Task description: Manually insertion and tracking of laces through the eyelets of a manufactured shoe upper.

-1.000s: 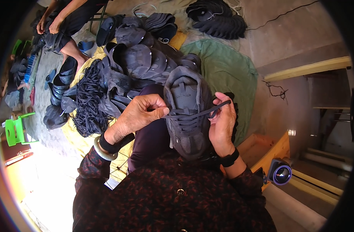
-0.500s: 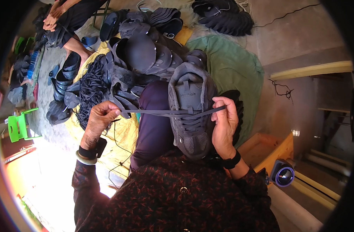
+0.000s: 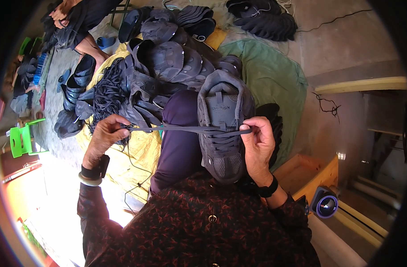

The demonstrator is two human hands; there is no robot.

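Observation:
A dark grey sneaker (image 3: 223, 129) rests on my lap, toe toward me, tongue pointing away. A flat dark shoelace (image 3: 181, 129) runs taut across its upper eyelets. My left hand (image 3: 106, 135) pinches one end of the lace, pulled out to the left over the yellow cloth. My right hand (image 3: 258, 144) grips the other end at the shoe's right side and steadies the shoe. Both wrists wear bands.
A heap of dark shoe uppers (image 3: 168, 58) and a bundle of black laces (image 3: 106, 91) lie ahead on a yellow cloth (image 3: 141, 151). More soles (image 3: 263, 20) lie beyond a green sheet (image 3: 274, 80). Another person (image 3: 74, 22) sits at far left. A green stool (image 3: 21, 140), wooden box (image 3: 308, 173).
My left hand has drawn the lace out from the shoe to the left until it is taut. My right hand stays at the shoe's side.

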